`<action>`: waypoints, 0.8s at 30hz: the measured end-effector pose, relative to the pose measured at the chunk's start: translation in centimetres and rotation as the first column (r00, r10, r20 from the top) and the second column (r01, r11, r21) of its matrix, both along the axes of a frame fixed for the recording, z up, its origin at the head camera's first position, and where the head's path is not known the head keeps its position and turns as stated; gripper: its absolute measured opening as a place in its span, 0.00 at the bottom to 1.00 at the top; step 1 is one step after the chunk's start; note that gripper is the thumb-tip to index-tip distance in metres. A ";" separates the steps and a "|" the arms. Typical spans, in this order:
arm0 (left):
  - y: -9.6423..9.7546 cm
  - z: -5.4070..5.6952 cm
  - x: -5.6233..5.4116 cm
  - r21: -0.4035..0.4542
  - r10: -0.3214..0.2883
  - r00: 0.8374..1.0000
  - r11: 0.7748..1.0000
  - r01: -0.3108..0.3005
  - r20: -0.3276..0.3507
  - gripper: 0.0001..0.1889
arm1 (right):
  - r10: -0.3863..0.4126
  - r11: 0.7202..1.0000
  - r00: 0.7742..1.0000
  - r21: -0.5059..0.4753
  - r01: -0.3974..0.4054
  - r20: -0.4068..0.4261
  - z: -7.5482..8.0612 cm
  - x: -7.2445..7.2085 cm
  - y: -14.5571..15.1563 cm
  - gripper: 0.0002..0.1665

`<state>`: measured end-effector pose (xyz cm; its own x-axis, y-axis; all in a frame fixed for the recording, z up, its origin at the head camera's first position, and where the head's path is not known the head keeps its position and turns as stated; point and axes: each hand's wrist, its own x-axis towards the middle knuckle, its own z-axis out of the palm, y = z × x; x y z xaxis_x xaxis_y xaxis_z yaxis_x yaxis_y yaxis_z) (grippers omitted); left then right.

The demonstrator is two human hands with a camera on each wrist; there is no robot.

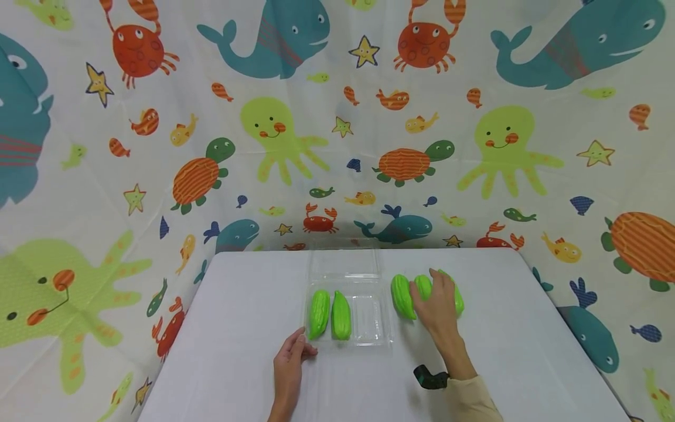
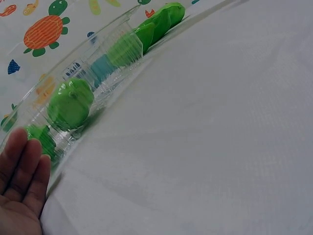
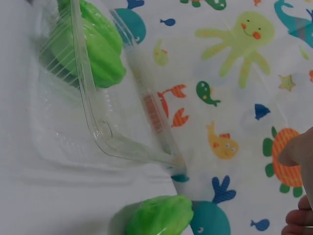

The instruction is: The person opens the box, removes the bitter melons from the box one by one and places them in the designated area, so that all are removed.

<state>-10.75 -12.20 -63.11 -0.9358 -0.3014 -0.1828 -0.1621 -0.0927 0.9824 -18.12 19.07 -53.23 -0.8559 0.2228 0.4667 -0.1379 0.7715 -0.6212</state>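
A clear plastic box (image 1: 369, 319) with its lid (image 1: 345, 261) folded back holds two bright green ridged fruits, a left one (image 1: 319, 315) and a right one (image 1: 341, 316). My left hand (image 1: 289, 363) rests at the box's near left corner, its fingers (image 2: 36, 169) fairly straight beside the wall. To the right of the box lie three more such fruits: a left one (image 1: 402, 296), a middle one (image 1: 423, 285) and a right one (image 1: 459, 300) partly hidden by my hand. Over the middle one reaches my right hand (image 1: 437, 305), thumb and fingers apart.
A white cloth covers the table (image 1: 237, 305). Behind and at both sides hangs a curtain (image 1: 348, 193) printed with sea animals. A black strap piece (image 1: 429, 378) sticks out from the right wrist by the beige sleeve (image 1: 471, 398).
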 end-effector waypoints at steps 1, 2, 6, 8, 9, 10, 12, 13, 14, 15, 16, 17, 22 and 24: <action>0.0 0.0 0.0 0.005 0.005 1.000 1.000 -0.005 0.000 0.22 | 0.004 1.000 1.000 0.001 -0.004 0.009 0.0 0.0 -0.1 0.36; 0.0 -0.1 0.1 0.006 0.007 1.000 1.000 -0.007 -0.001 0.22 | 0.008 1.000 1.000 -0.006 -0.008 0.024 0.1 0.1 -0.3 0.36; 0.1 -0.1 0.1 0.002 0.012 1.000 1.000 -0.012 -0.004 0.22 | 0.018 1.000 0.998 -0.008 -0.017 0.053 0.3 0.3 -0.8 0.36; 0.1 -0.1 0.1 -0.005 0.013 1.000 1.000 -0.013 -0.002 0.22 | 0.019 1.000 0.999 0.000 -0.019 0.051 0.3 0.4 -1.1 0.36; 0.2 -0.1 0.1 -0.008 0.013 1.000 1.000 -0.013 -0.001 0.23 | 0.021 1.000 0.999 0.007 -0.022 0.035 0.3 0.3 -1.2 0.36; 0.2 -0.1 0.1 -0.011 0.011 1.000 1.000 -0.011 -0.002 0.23 | 0.022 1.000 1.000 0.018 -0.022 0.023 0.2 0.3 -1.4 0.35; 0.2 -0.1 0.1 -0.010 0.012 1.000 1.000 -0.012 0.002 0.23 | 0.027 0.999 1.000 0.034 -0.026 -0.015 0.0 0.3 -1.7 0.34; 0.2 -0.1 0.2 -0.008 0.011 1.000 1.000 -0.011 0.003 0.23 | 0.031 0.999 0.999 0.037 -0.030 -0.029 -0.1 0.3 -1.8 0.34; 0.2 -0.1 0.2 -0.007 0.009 1.000 1.000 -0.009 0.004 0.23 | 0.035 0.999 0.999 0.039 -0.033 -0.039 -0.2 0.3 -2.0 0.34; 0.2 -0.1 0.3 -0.006 0.008 1.000 1.000 -0.008 0.005 0.23 | 0.038 0.999 0.998 0.040 -0.036 -0.047 -0.3 0.4 -2.1 0.34; 0.2 0.0 0.3 -0.006 0.006 1.000 1.000 -0.006 0.006 0.23 | 0.041 0.998 0.998 0.040 -0.039 -0.052 -0.4 0.4 -2.3 0.34; 0.2 0.0 0.4 -0.005 0.006 1.000 1.000 -0.006 0.007 0.23 | 0.046 0.998 0.997 0.037 -0.044 -0.055 -0.5 0.5 -2.5 0.34; 0.2 0.1 0.3 -0.010 0.002 1.000 1.000 -0.002 0.007 0.23 | 0.061 0.997 0.997 0.050 -0.059 -0.056 -0.7 0.6 -3.4 0.33; 0.2 0.1 0.2 -0.008 -0.001 1.000 1.000 0.001 0.004 0.23 | 0.062 0.997 0.997 0.059 -0.059 -0.046 -0.8 0.7 -3.8 0.34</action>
<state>-10.50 -11.97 -63.00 -0.9352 -0.3022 -0.1843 -0.1662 -0.0848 0.9824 -17.44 15.22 -54.03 -0.8434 0.1431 0.5178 -0.2137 0.7950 -0.5677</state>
